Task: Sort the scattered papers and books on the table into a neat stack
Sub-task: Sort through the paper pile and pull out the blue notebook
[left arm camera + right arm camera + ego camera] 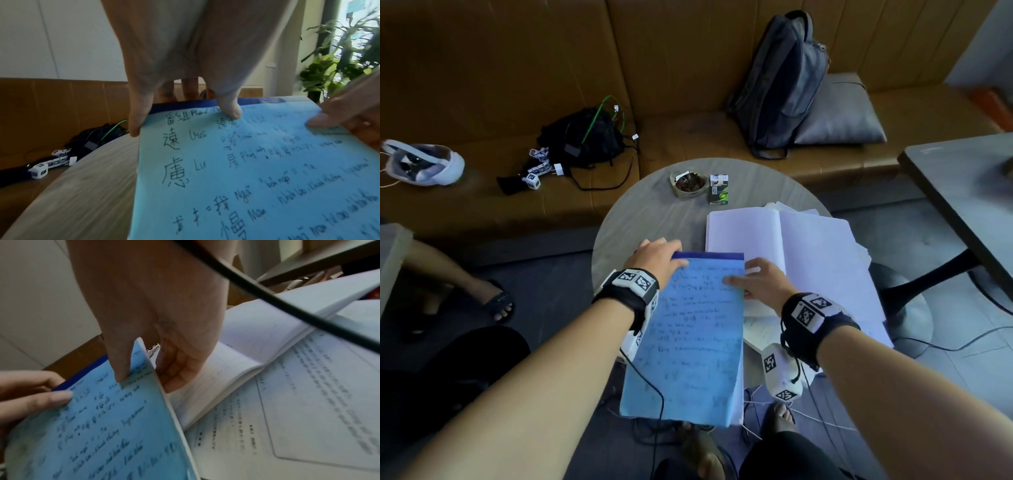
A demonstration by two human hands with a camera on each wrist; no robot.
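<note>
- I hold one blue writing pad (690,339) lifted off the round table (640,219). My left hand (659,255) pinches its top left corner, thumb on the written page. My right hand (760,282) pinches the right edge, thumb on top, fingers beneath.
- The step in hand, I judge, is carrying this pad to the pile.
- Just right of it lies one open notebook (780,240), resting on loose printed sheets (859,305); I cannot count those.
- Next, I would close the notebook, square the sheets, then lay the pad flat on top.
- Also on the table: one ashtray (687,184), one small carton (719,189).
</note>
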